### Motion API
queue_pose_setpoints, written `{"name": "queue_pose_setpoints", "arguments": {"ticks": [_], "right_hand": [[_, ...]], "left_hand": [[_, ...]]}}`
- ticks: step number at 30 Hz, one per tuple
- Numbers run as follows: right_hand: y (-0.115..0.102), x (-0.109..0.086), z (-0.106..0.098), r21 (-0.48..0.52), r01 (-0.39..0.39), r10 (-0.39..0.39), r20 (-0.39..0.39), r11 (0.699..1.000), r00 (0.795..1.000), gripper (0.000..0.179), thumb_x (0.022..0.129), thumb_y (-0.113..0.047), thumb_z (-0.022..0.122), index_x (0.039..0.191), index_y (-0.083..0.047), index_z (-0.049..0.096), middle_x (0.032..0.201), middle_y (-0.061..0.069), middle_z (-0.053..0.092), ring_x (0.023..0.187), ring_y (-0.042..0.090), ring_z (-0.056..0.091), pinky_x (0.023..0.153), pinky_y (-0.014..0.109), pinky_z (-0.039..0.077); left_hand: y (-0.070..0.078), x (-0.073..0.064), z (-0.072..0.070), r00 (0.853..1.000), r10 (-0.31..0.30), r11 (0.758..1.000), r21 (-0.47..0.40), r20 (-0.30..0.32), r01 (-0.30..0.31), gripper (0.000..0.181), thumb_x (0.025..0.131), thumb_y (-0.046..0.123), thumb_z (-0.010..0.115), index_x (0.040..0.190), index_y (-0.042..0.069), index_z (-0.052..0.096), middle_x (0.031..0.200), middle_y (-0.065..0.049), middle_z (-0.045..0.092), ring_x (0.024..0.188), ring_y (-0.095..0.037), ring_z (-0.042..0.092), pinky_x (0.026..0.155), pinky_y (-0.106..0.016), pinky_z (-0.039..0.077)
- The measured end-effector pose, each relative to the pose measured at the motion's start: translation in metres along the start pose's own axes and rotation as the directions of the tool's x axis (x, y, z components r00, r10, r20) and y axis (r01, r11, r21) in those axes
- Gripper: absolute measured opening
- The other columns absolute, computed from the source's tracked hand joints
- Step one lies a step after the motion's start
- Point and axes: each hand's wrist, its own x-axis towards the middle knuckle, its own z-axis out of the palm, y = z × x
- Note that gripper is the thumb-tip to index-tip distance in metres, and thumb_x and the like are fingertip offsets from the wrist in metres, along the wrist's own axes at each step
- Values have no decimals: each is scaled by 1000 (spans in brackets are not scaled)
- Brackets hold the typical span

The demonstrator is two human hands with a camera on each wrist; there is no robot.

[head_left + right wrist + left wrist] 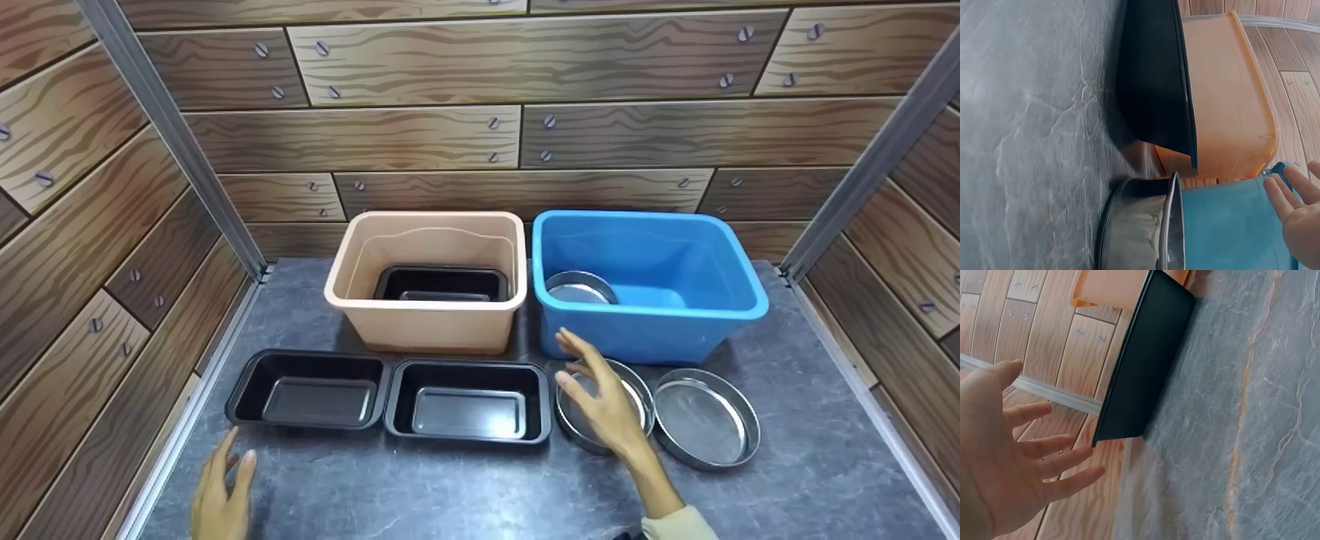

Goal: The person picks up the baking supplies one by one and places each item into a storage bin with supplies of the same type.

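Note:
My left hand (221,491) hovers near the front left corner of a black loaf pan (319,397), its fingers spread and holding nothing. In the left wrist view that pan's dark side (1145,360) stands just beyond the fingertips. A second black loaf pan (469,405) sits beside the first. My right hand (600,397) is over a round metal cake pan (641,390), covering part of it, with fingers extended and nothing held. Another round cake pan (705,420) lies to its right.
Behind the pans stand a beige bin (427,326) with a black loaf pan (442,283) inside and a blue bin (637,330) with a round pan (581,289) inside. Wood-patterned walls (420,67) with metal corner posts enclose the grey table (390,495).

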Motion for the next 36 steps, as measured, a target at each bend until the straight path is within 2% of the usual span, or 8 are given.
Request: {"name": "queue_pose_setpoints", "arguments": {"ticks": [1, 4, 6, 8, 18, 26, 31, 36], "right_hand": [[1, 1, 1, 14, -11, 11, 4, 1000, 1000, 59, 101, -3, 66, 156, -11, 46, 153, 16, 53, 140, 29, 51, 110, 37, 49], [1, 5, 5, 69, -43, 42, 18, 997, 999, 60, 101, -4, 65, 157, -9, 44, 153, 19, 52, 140, 34, 49, 112, 41, 48], [2, 6, 8, 100, -65, 63, 23, 993, 998, 61, 101, -5, 65, 158, -8, 43, 154, 19, 51, 140, 36, 49, 112, 40, 47], [2, 8, 10, 119, -73, 71, 22, 990, 997, 61, 101, -4, 65, 158, -8, 42, 153, 18, 51, 139, 37, 49, 112, 39, 48], [4, 28, 21, 169, -66, 69, -7, 983, 998, 59, 101, -5, 66, 155, -6, 45, 150, 21, 54, 136, 39, 52, 110, 37, 50], [1, 42, 29, 204, -131, 120, 67, 970, 991, 67, 101, -7, 66, 160, -8, 36, 158, 21, 43, 140, 43, 46, 113, 54, 45], [0, 50, 35, 197, -115, 108, 46, 974, 993, 64, 101, -9, 67, 159, -7, 38, 158, 19, 44, 140, 40, 48, 113, 49, 46], [0, 56, 41, 195, -131, 136, -9, 972, 991, 62, 101, -10, 67, 158, -8, 42, 157, 17, 47, 139, 38, 50, 113, 52, 45]], "left_hand": [[-1, 0, 0, 1000, -8, 1000, -10, 0, 8, 61, 111, 37, 46, 163, 9, 31, 160, -30, 35, 138, -53, 45, 110, -68, 41], [-6, 1, 3, 1000, -31, 999, -39, -5, 31, 62, 110, 35, 49, 164, 11, 29, 160, -28, 38, 126, -12, 60, 106, -41, 51], [-9, 1, 4, 999, -45, 997, -69, 2, 45, 63, 109, 35, 49, 164, 11, 28, 159, -27, 39, 112, 13, 52, 95, -21, 51], [-10, 2, 5, 999, -48, 995, -93, 5, 48, 63, 109, 33, 50, 164, 11, 28, 159, -27, 40, 99, 28, 35, 80, -9, 44], [-16, 13, 10, 992, -93, 952, -285, 87, 114, 68, 112, 32, 42, 167, 10, 9, 159, -34, 32, 97, 24, 43, 78, -15, 55], [-17, 27, 19, 985, -120, 880, -447, 120, 162, 75, 112, 32, 43, 168, 17, -4, 163, -33, 25, 99, 17, 54, 77, -20, 59], [-21, 35, 24, 989, -122, 835, -530, 87, 149, 75, 112, 29, 44, 168, 16, -4, 163, -34, 20, 100, 13, 57, 77, -21, 60], [-22, 41, 28, 990, -133, 826, -547, 37, 131, 76, 111, 29, 46, 168, 15, -2, 165, -34, 17, 99, 12, 56, 75, -19, 59]]}}
